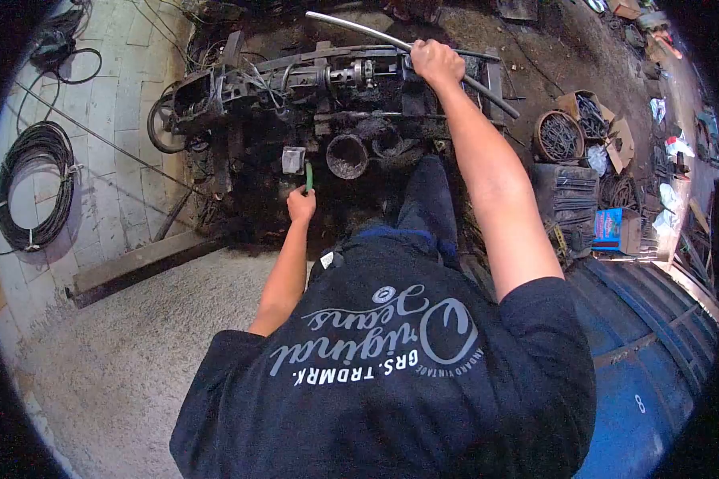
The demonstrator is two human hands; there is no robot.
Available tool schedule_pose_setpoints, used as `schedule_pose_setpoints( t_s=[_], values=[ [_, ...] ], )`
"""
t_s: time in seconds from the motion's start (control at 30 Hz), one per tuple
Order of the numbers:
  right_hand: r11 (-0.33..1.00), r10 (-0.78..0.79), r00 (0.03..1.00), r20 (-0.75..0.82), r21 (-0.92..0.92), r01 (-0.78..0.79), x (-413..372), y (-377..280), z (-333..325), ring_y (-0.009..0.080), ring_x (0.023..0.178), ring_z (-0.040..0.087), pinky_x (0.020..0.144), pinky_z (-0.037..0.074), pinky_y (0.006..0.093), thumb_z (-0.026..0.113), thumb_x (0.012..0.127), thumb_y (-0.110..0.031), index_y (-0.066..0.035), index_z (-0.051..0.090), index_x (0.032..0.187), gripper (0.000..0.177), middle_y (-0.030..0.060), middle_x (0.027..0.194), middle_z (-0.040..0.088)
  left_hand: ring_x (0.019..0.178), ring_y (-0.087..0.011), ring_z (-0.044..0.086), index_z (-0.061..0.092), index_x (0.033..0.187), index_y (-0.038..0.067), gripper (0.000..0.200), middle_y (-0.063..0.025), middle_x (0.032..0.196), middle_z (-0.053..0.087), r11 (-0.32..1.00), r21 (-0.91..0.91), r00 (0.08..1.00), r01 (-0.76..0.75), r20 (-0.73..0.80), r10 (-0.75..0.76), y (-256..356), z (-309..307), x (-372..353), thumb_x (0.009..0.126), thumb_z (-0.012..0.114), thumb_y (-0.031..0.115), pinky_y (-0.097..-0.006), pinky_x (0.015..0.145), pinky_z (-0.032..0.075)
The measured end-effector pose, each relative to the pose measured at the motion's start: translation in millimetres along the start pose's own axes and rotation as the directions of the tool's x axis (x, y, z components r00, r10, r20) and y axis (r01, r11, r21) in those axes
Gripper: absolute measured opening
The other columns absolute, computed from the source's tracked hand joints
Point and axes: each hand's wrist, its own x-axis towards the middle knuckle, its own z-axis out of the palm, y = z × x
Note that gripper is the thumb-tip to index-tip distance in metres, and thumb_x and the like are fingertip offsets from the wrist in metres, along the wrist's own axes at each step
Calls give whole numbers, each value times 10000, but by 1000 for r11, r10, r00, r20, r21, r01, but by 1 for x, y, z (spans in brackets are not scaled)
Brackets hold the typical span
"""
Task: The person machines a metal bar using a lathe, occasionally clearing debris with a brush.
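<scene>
My right hand (438,62) is closed around a long grey metal rod (359,29), which slants over the dark, greasy machine (284,80). My left hand (301,205) is wrapped around the green handle (309,177) of a tool. A square grey metal piece (293,159) sits at the far end of that handle; it looks like the tool's head, though the join is hard to make out. Just right of it is a round, open-topped container (347,156) with grainy matter inside. The rod's right end reaches past the machine's edge.
A coil of black cable (33,188) lies on the tiled floor at left, near a long beam (136,267). On the right stand a round basket (558,136) of metal pieces, cardboard boxes (617,231) and a blue metal panel (627,383).
</scene>
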Motion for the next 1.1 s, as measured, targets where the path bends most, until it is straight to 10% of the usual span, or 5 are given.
schedule_pose_setpoints(
  t_s=[1.1],
  values=[
    [1000, 3, 1000, -9, -23, -3, 2, -2, 5, 366, 1049, 646, 921, 479, 464, 350, 906, -398, -34, 721, 1034, 535, 223, 1080, 678, 987, -380, 654, 676, 1157, 55, 383, -244, 1019, 680, 998, 34, 999, -44, -22, 45, -6, 5, 6, 829, 672, 253, -440, 869, 511]
  ],
)
